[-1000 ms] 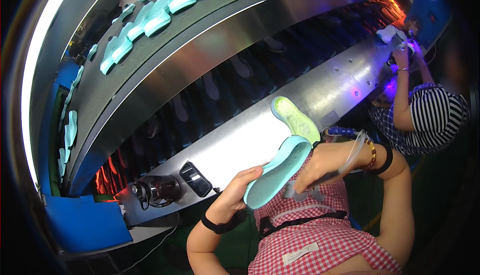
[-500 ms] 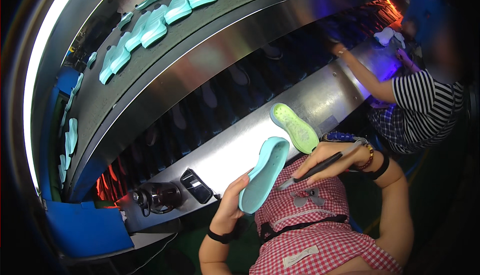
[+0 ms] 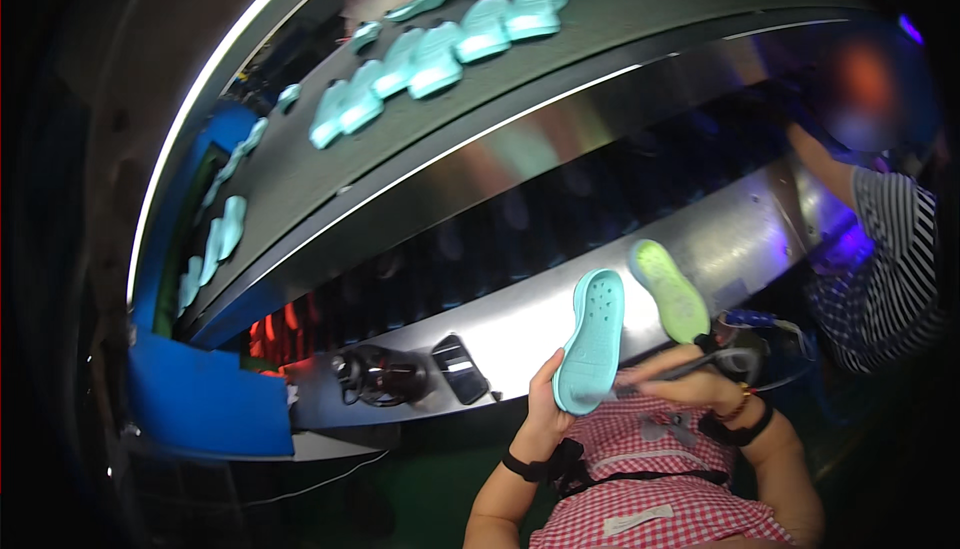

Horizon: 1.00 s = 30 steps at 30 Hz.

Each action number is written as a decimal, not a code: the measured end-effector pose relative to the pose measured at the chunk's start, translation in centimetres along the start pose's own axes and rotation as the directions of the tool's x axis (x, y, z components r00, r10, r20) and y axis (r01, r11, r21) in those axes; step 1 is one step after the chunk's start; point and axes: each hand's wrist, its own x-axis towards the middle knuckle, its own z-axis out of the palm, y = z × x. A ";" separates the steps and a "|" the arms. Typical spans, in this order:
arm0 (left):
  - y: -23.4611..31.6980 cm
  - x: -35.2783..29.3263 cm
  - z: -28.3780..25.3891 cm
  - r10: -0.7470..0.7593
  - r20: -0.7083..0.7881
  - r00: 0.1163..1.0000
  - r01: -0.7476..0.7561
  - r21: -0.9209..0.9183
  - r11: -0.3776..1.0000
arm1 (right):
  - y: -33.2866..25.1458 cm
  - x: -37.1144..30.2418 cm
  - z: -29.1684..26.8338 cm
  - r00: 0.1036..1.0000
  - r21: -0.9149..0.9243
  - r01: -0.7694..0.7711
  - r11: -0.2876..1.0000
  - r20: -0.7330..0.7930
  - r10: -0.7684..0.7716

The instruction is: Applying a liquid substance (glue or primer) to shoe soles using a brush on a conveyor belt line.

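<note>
Around the teal sole, bare metal bench gives a hand passage at 10 o'clock; the phone and dark jug obstruct 9. The green sole leaves a slim gap at 2. The right hand and brush block 4, the left hand 7.

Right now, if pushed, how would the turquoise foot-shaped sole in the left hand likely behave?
The turquoise foot-shaped sole is probably light: the left hand alone holds it up. It seems fairly stiff, its free end showing no visible sag. Its long, flattish shape suggests it would hardly roll.
</note>
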 end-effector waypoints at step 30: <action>19.4 13.5 34.9 0.425 0.368 0.827 0.220 0.483 -0.848 | 7.0 0.0 -8.3 0.929 0.848 0.076 0.524 -0.252 0.273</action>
